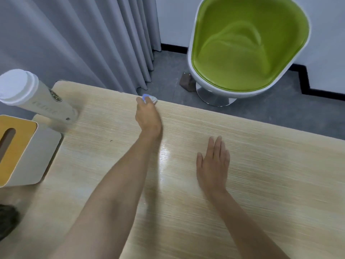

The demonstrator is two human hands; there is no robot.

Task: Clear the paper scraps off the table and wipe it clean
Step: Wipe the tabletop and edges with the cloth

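The left hand (147,116) reaches to the far edge of the table (270,165), its fingers curled round a small blue-and-white wad (149,98); whether that is a cloth or gathered paper I cannot tell. It looks pressed down there to wipe or sweep along the edge. The right hand (213,162) lies flat with straight fingers near the middle, likely bracing the reach, while the cup (31,94) and tissue box (24,156) sit at the left end, clear of the stroke.

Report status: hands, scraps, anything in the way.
Left hand grips small white-blue wad at table far edge. Right hand flat on it, empty. No loose scraps seen. Lidded cup, tissue box far left.
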